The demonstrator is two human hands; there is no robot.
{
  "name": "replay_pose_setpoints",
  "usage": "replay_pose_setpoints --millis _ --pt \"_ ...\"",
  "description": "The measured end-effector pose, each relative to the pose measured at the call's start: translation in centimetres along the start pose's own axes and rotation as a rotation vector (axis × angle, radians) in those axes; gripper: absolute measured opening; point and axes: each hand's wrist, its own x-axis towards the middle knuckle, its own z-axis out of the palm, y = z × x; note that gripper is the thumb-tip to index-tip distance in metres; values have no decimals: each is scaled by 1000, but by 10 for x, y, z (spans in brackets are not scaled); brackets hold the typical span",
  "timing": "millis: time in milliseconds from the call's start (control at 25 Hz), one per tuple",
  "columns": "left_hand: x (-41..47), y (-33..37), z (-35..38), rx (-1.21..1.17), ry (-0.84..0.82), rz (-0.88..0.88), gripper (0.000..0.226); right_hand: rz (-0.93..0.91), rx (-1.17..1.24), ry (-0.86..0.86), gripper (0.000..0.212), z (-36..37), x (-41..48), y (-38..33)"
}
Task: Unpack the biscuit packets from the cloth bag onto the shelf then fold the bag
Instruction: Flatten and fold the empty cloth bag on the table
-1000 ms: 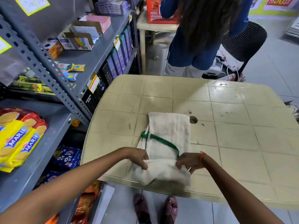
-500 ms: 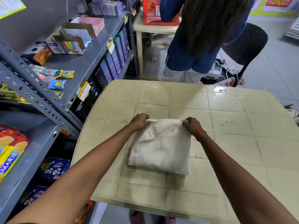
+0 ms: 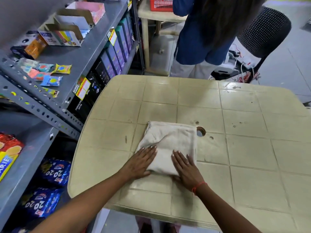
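The cream cloth bag [image 3: 171, 138] lies folded into a rough square on the beige plastic table [image 3: 244, 148]. My left hand [image 3: 143, 161] rests flat on its near left corner, fingers spread. Palm down, my right hand [image 3: 186, 167] presses the near right part of the bag. Neither hand grips anything. Red and yellow Marie biscuit packets [image 3: 8, 153] sit on the grey shelf [image 3: 28, 158] at the far left. The bag's green handles are hidden inside the fold.
Blue 20-20 biscuit packs [image 3: 50, 185] fill the shelf below. Small sachets [image 3: 48, 74] and open cartons [image 3: 64, 34] lie on the upper shelf. A person in blue [image 3: 205, 36] stands beyond the table, next to a black chair [image 3: 262, 34]. A round hole [image 3: 200, 131] is in the table.
The near half of the bag was folded over to the far edge, covering the green handles. Both hands then came back and now press flat on the bag's near edge.
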Motion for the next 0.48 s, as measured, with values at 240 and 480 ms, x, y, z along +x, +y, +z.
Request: replay_pose_setpoints --millis 240,480 --pt "-1 7 -37 -65 -149 -13 70 18 119 -173 63 -30 -4 -8" --pt "-41 26 -69 -754 -452 -160 36 247 641 -588 37 -78 -27 -26"
